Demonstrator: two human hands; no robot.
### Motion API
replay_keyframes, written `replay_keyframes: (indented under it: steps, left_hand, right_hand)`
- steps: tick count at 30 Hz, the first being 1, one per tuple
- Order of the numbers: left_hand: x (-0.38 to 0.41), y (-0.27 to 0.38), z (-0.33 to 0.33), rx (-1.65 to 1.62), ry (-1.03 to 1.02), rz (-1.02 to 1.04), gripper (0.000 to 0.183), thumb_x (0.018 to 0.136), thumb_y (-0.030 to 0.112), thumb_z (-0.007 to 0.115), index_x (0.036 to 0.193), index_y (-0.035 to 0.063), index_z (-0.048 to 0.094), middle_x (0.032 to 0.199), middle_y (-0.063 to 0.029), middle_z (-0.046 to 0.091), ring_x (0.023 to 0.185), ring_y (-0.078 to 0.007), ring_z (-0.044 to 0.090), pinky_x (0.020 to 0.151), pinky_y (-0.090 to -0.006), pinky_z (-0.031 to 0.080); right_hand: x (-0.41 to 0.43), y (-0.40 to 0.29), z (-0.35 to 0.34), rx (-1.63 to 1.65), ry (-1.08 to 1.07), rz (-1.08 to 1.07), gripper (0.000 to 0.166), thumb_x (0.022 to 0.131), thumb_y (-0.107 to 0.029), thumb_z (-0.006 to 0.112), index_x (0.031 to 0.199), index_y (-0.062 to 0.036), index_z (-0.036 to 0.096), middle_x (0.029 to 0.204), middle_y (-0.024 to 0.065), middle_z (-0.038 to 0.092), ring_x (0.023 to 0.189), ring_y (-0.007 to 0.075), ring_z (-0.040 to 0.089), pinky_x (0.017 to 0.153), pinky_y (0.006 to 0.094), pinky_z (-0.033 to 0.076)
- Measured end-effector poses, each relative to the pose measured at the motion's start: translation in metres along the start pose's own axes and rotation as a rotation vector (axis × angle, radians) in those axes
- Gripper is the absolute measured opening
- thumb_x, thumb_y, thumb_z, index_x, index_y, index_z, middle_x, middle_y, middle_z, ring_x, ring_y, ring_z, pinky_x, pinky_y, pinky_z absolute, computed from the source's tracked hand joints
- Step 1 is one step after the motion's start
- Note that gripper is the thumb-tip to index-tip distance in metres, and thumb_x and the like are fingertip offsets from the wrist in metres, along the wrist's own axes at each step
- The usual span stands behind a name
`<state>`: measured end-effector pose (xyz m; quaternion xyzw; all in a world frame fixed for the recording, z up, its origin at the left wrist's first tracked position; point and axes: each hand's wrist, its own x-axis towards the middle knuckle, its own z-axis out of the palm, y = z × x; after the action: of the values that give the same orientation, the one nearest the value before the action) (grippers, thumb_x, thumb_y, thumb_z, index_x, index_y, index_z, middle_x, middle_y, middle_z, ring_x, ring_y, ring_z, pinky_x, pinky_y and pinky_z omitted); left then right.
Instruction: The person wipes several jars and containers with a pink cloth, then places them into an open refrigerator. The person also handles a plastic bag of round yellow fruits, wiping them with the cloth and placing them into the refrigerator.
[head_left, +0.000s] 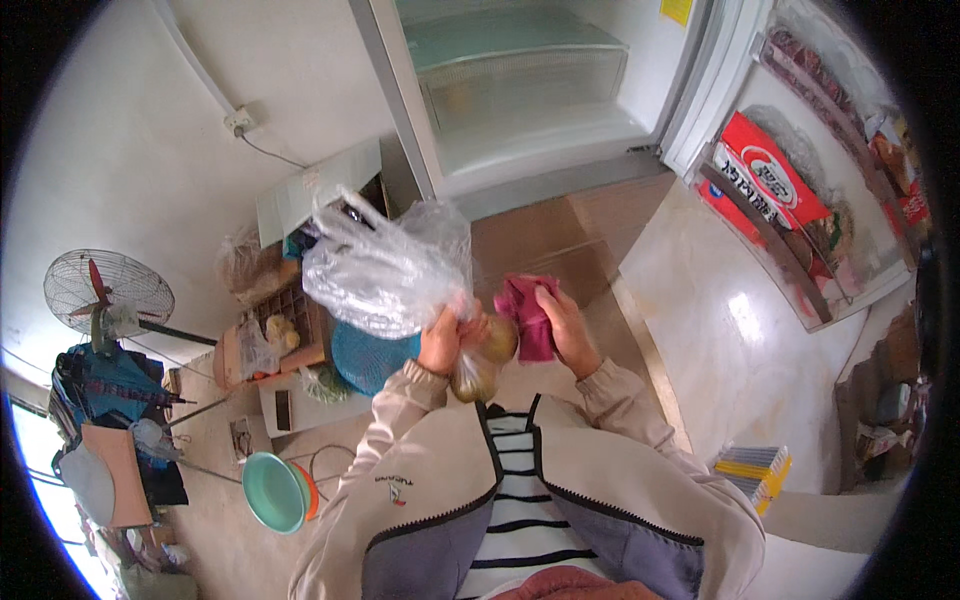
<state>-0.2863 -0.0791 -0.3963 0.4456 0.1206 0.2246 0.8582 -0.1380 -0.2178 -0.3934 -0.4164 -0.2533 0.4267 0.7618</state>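
Note:
My left hand (442, 341) grips the gathered neck of a clear plastic bag (382, 277), whose loose upper part puffs out to the left. Round yellowish-green produce (477, 379), perhaps fruit, hangs in the plastic below and right of that hand. A dark pink cloth (534, 315) is held in my right hand (570, 330), close beside the produce. In front of me stands an open refrigerator (525, 97) with a glass shelf and a clear drawer. Its open door (757, 82) on the right holds a red and white food packet (772, 169) and other packages.
A blue woven plastic basket (371, 360) sits left of my hands, by a wooden crate (289, 315) and bags. Farther left are a standing fan (105, 292) and green basin (275, 491). Cardboard (540, 240) lies before the refrigerator; a yellow-and-grey pack (752, 472) is at lower right.

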Motion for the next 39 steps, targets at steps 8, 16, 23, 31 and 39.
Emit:
replay_keyframes:
  steps: [8, 16, 23, 31, 39]
  left_hand:
    - [0.025, 0.011, 0.073, -0.031, 0.336, 0.326, 0.046, 0.102, 0.034, 0.042, 0.062, 0.0130, 0.034, 0.055, 0.0021, 0.027, 0.051, -0.0111, 0.026, 0.056, -0.0294, 0.028]
    - [0.034, 0.026, 0.073, -0.795, -0.020, 0.216, 0.036, 0.104, 0.030, 0.042, 0.073, 0.0121, 0.039, 0.057, 0.0053, 0.031, 0.043, -0.0060, 0.026, 0.055, -0.0252, 0.034]
    - [0.042, -0.011, 0.067, -0.364, -0.196, 0.229, 0.035, 0.105, 0.028, 0.041, 0.075, 0.0099, 0.041, 0.063, 0.0027, 0.032, 0.048, -0.0103, 0.026, 0.057, -0.0274, 0.033]
    - [0.031, -0.041, 0.014, -1.576, -0.122, 0.018, 0.038, 0.105, 0.036, 0.038, 0.077, 0.0101, 0.040, 0.071, -0.0010, 0.035, 0.064, -0.0174, 0.036, 0.064, -0.0307, 0.037]
    - [0.034, -0.070, -0.044, 0.262, 0.488, 0.369, 0.039, 0.106, 0.040, 0.035, 0.081, 0.0103, 0.040, 0.076, -0.0011, 0.037, 0.072, -0.0181, 0.042, 0.070, -0.0326, 0.041]
  right_hand:
    - [-0.024, 0.009, 0.002, -0.446, 0.027, -0.092, 0.039, 0.103, -0.036, 0.047, 0.119, -0.0026, 0.060, 0.097, 0.0117, 0.068, 0.084, 0.0195, 0.066, 0.073, 0.0315, 0.053]
    - [-0.029, -0.015, -0.055, 0.602, -0.120, 0.231, 0.062, 0.103, -0.052, 0.033, 0.141, -0.0044, 0.046, 0.126, 0.0124, 0.061, 0.110, 0.0237, 0.062, 0.090, 0.0398, 0.055]
    - [0.000, -0.016, -0.018, 0.721, -0.230, 0.301, 0.056, 0.103, -0.046, 0.038, 0.138, -0.0046, 0.049, 0.133, 0.0113, 0.059, 0.121, 0.0231, 0.057, 0.106, 0.0415, 0.044]
    - [-0.029, 0.024, -0.011, 0.687, -0.037, 0.345, 0.055, 0.103, -0.047, 0.037, 0.145, -0.0120, 0.041, 0.139, 0.0118, 0.053, 0.127, 0.0268, 0.052, 0.102, 0.0453, 0.047]
    - [-0.055, -0.001, -0.003, 0.381, -0.186, 0.541, 0.062, 0.102, -0.052, 0.038, 0.138, -0.0011, 0.043, 0.111, 0.0158, 0.064, 0.084, 0.0257, 0.068, 0.066, 0.0338, 0.057]
